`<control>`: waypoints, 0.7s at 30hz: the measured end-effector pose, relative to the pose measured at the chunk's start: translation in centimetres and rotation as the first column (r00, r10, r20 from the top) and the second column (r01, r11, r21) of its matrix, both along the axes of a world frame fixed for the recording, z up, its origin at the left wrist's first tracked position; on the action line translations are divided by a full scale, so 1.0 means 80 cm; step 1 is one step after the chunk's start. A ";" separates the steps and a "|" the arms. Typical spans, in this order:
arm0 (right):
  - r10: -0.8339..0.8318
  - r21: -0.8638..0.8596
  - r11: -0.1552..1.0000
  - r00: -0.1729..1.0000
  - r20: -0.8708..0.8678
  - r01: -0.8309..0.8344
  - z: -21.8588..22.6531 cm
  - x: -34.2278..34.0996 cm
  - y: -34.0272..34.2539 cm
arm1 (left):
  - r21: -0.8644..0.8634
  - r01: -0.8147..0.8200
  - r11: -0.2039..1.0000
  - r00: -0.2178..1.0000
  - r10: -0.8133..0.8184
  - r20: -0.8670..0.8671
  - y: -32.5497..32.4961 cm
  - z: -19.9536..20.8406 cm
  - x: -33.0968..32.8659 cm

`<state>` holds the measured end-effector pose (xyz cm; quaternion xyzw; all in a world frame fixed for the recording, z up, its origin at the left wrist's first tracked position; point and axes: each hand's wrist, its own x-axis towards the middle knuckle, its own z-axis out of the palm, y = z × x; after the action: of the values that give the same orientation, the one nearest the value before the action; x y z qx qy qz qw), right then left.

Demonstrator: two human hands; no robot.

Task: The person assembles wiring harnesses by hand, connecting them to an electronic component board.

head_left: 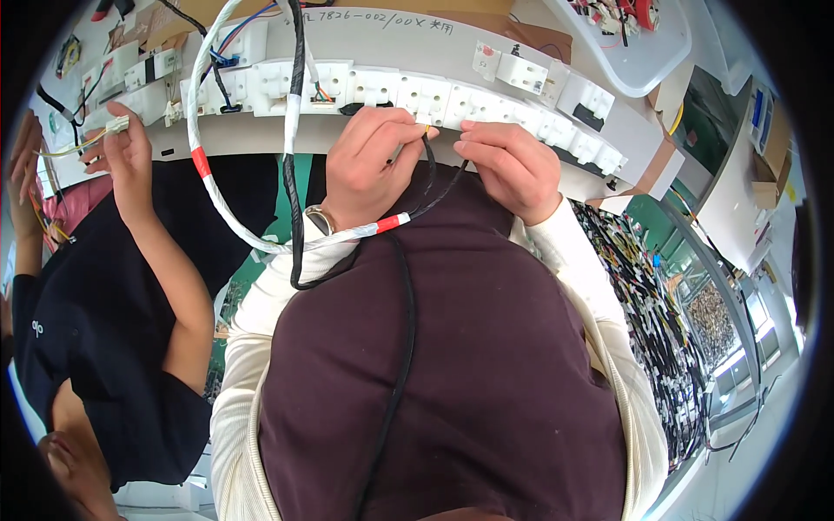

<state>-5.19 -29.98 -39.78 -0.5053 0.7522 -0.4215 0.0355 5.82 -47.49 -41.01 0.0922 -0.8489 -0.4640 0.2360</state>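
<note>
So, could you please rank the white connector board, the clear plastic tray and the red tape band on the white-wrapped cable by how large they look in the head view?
Largest to smallest:
1. White connector board, spanning most of the picture's width.
2. Clear plastic tray at the upper right, partly cut off; fisheye bending makes its true size unsure.
3. Red tape band, clearly smallest.

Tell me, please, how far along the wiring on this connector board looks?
Done: a white-taped cable already loops from plugged sockets. In hand: left hand and right hand pinch thin black wires at the white connector row. Left: several sockets there look empty.
</note>
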 end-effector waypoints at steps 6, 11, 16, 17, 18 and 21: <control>-0.063 0.043 0.997 0.988 -0.140 0.070 0.007 -0.021 0.003 | -0.030 0.038 0.999 0.996 -0.036 0.087 -0.006 0.015 -0.007; -0.162 0.072 0.984 0.986 -0.030 0.164 0.014 -0.001 0.006 | -0.141 0.137 0.981 0.990 -0.130 0.056 -0.014 0.011 -0.010; 0.002 0.077 0.997 0.999 -0.046 0.001 0.003 0.001 0.004 | -0.155 0.124 0.980 0.992 -0.121 0.027 -0.014 0.010 -0.006; 0.001 0.077 0.997 0.999 -0.042 0.002 0.005 0.002 0.003 | -0.150 0.125 0.981 0.992 -0.124 0.018 -0.015 0.010 -0.006; -0.030 0.083 0.996 0.997 -0.070 0.036 0.007 0.003 0.001 | -0.151 0.128 0.980 0.992 -0.127 0.019 -0.017 0.010 -0.008; -0.070 0.091 0.993 0.997 -0.040 0.074 0.009 -0.001 -0.001 | -0.072 0.210 0.975 0.976 -0.205 0.065 -0.031 0.016 -0.015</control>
<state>-5.23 -30.09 -39.03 -0.4835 0.7891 -0.3776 0.0297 4.63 -49.93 -39.76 0.0069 -0.8778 -0.4496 0.1651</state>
